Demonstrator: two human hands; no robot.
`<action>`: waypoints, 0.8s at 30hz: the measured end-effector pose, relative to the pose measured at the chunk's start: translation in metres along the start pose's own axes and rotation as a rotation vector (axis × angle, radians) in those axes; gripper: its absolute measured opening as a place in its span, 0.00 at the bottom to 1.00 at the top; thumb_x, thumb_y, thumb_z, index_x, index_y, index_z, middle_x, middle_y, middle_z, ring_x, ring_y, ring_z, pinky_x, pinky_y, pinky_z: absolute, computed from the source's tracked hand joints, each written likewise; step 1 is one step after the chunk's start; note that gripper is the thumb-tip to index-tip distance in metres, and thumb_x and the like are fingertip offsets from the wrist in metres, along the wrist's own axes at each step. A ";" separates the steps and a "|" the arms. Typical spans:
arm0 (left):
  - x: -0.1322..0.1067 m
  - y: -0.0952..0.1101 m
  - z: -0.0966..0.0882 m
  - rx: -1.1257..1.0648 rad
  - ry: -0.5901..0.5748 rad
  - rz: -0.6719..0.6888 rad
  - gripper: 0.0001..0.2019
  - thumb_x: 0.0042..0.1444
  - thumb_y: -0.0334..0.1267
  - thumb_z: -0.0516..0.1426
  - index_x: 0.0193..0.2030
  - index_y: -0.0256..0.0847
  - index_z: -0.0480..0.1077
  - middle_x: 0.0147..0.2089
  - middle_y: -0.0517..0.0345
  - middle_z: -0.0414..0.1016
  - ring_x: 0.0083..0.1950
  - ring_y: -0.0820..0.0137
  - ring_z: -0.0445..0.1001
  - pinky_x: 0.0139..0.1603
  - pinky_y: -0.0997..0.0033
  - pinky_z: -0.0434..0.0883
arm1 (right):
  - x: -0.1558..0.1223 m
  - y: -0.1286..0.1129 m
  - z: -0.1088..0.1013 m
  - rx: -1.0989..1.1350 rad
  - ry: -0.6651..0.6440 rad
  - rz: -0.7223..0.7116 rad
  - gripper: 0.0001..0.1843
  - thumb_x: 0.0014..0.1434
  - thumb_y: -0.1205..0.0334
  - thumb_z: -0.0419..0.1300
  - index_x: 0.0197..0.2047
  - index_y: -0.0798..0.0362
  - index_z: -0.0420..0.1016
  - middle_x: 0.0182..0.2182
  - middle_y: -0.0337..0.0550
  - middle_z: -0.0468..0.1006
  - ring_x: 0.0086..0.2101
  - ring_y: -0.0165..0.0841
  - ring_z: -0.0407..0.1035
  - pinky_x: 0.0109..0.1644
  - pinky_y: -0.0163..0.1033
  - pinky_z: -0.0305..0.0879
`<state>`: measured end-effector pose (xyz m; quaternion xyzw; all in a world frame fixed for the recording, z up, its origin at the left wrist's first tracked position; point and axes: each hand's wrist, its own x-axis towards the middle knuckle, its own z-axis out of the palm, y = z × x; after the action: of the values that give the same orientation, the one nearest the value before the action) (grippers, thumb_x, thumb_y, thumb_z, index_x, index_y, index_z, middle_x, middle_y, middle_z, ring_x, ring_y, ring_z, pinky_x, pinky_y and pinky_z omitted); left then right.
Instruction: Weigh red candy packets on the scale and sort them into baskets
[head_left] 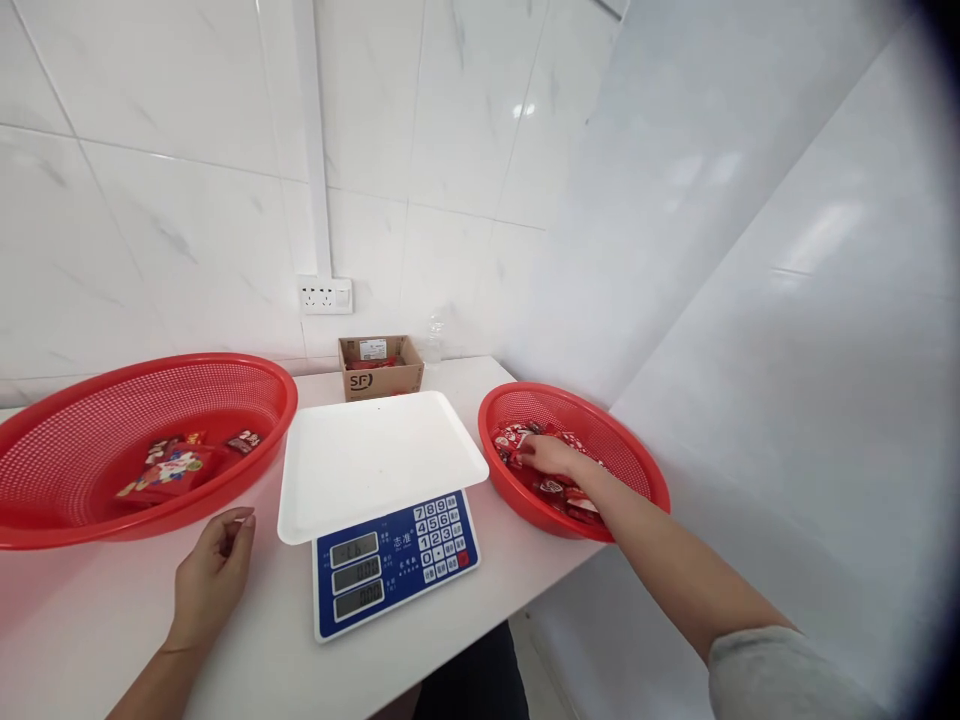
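Observation:
My right hand (pixel 551 455) reaches into the right red plastic basket (pixel 652 480). Its fingers are bent down and closed on a small red-and-white snack packet (pixel 511 436), though the fingertips are partly hidden. Other wrapped packets (pixel 551 486) lie around it. Loosely curled, my left hand (pixel 216 565) rests at the table beside the left red basket (pixel 281 400), thumb against the fingers and nothing seen in them. Between the baskets stands a blue-and-white digital scale (pixel 397 565); its white pan (pixel 379 465) bears no packets.
Several packets (pixel 172 465) lie in the left basket. Behind the scale, a small cardboard box (pixel 382 380) holds red items, with a clear bottle (pixel 434 338) beside it. A socket (pixel 325 295) is on the tiled wall, and a pale panel (pixel 750 420) bounds the right side.

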<state>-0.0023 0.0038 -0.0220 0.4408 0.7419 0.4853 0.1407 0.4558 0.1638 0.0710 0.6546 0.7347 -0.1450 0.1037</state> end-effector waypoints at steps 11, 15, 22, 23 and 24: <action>-0.005 0.020 -0.005 -0.005 -0.009 -0.018 0.18 0.46 0.53 0.51 0.35 0.42 0.67 0.26 0.61 0.70 0.26 0.69 0.69 0.29 0.71 0.67 | 0.025 0.011 0.021 -0.027 0.004 0.024 0.52 0.40 0.64 0.64 0.67 0.48 0.45 0.65 0.57 0.45 0.56 0.52 0.58 0.53 0.49 0.57; -0.007 0.025 -0.006 -0.033 -0.026 -0.041 0.18 0.45 0.53 0.51 0.35 0.42 0.67 0.25 0.61 0.68 0.25 0.70 0.67 0.28 0.72 0.67 | 0.012 0.016 0.012 0.039 0.057 -0.048 0.34 0.44 0.69 0.59 0.57 0.52 0.63 0.54 0.54 0.67 0.48 0.45 0.67 0.49 0.42 0.60; -0.006 0.022 -0.006 -0.057 -0.047 -0.067 0.17 0.46 0.53 0.52 0.36 0.42 0.67 0.24 0.63 0.66 0.24 0.71 0.65 0.26 0.73 0.65 | -0.012 0.027 -0.020 0.204 0.119 -0.117 0.17 0.53 0.65 0.51 0.45 0.50 0.72 0.43 0.39 0.76 0.38 0.32 0.70 0.41 0.33 0.64; -0.005 0.021 -0.006 -0.055 -0.051 -0.069 0.17 0.46 0.53 0.52 0.36 0.42 0.67 0.24 0.63 0.66 0.25 0.70 0.66 0.27 0.72 0.65 | -0.014 0.027 -0.022 0.211 0.131 -0.110 0.17 0.53 0.64 0.51 0.45 0.50 0.72 0.42 0.40 0.76 0.37 0.32 0.71 0.40 0.33 0.64; -0.005 0.020 -0.006 -0.056 -0.054 -0.069 0.17 0.46 0.53 0.52 0.36 0.42 0.67 0.24 0.63 0.66 0.25 0.70 0.66 0.27 0.72 0.65 | -0.015 0.027 -0.024 0.210 0.145 -0.097 0.17 0.53 0.64 0.51 0.45 0.51 0.72 0.42 0.41 0.76 0.37 0.33 0.71 0.40 0.34 0.64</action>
<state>0.0069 -0.0009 -0.0032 0.4238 0.7388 0.4884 0.1896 0.4855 0.1613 0.0963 0.6342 0.7518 -0.1786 -0.0259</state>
